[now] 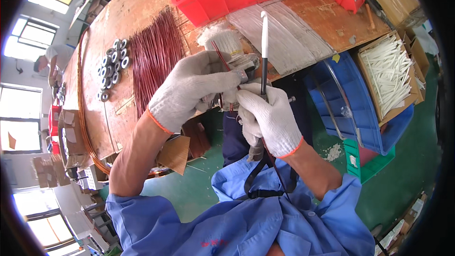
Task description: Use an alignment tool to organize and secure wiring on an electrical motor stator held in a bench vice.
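My left hand (192,85), in a white knitted glove with an orange cuff, has its fingers closed around a dark red wire (219,53) that sticks up past the fingertips. In the same kind of glove, my right hand (271,116) grips a hook tool (264,42), upright, with a black shaft and a white hooked end. Both hands meet in front of my lap. A small grey metal piece (242,75) shows between the fingertips; the fingers hide most of what lies there. Dark wire also runs down below my right hand.
On the wooden table (124,16) lie a bundle of dark red wires (159,47) and several grey rings (113,64). A red bin (232,0) stands beyond. To the right are a blue bin (343,99), a box of white strips (388,73) and a green crate (372,166).
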Action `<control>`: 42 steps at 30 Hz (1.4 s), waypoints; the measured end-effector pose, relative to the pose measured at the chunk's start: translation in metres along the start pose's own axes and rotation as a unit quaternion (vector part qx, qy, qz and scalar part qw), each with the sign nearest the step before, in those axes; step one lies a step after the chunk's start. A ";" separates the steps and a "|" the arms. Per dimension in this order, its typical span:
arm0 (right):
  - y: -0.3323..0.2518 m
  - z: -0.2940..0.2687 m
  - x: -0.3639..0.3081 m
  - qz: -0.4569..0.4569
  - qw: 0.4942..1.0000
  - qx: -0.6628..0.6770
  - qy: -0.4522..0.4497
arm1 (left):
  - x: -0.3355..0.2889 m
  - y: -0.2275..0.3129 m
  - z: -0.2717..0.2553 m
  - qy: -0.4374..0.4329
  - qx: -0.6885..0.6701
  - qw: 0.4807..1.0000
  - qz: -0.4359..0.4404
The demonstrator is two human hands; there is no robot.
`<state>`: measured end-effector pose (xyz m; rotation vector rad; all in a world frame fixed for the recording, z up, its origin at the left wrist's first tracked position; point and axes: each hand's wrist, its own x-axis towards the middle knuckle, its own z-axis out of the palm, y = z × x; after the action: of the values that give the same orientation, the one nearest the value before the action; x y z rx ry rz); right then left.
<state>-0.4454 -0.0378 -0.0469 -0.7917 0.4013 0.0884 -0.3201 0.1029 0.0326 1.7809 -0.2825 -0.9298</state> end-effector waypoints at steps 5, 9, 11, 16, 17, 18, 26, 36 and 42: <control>0.013 -0.006 0.004 -0.034 0.999 0.006 -0.004 | 0.011 -0.021 0.010 0.026 0.094 0.991 0.095; 0.021 -0.008 0.007 -0.071 0.997 -0.003 -0.011 | 0.005 -0.049 0.020 0.157 0.437 0.817 0.343; 0.020 -0.012 0.009 -0.087 0.996 -0.012 -0.020 | 0.008 -0.042 0.017 0.152 0.470 0.789 0.365; 0.017 -0.008 0.003 -0.063 0.998 0.001 -0.005 | 0.024 -0.009 -0.009 0.093 0.275 0.948 0.132; 0.018 -0.005 0.003 -0.061 0.998 0.001 -0.009 | 0.036 -0.007 -0.012 0.092 0.271 0.955 0.079; 0.018 -0.003 0.003 -0.059 0.998 0.000 -0.004 | 0.045 -0.009 -0.014 0.091 0.266 0.959 0.025; 0.013 -0.015 0.004 -0.035 0.998 0.045 -0.039 | 0.023 -0.012 0.028 0.117 0.487 0.854 0.140; 0.000 -0.013 -0.063 0.038 0.997 0.053 -0.028 | 0.029 -0.046 0.034 0.226 0.452 0.845 0.176; -0.042 -0.016 -0.084 0.009 0.992 -0.118 -0.039 | 0.034 -0.052 0.031 0.234 0.476 0.813 0.243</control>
<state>-0.5182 -0.0730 0.0034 -1.0155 0.3280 0.1864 -0.3317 0.0831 -0.0327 2.5741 -0.9482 0.1182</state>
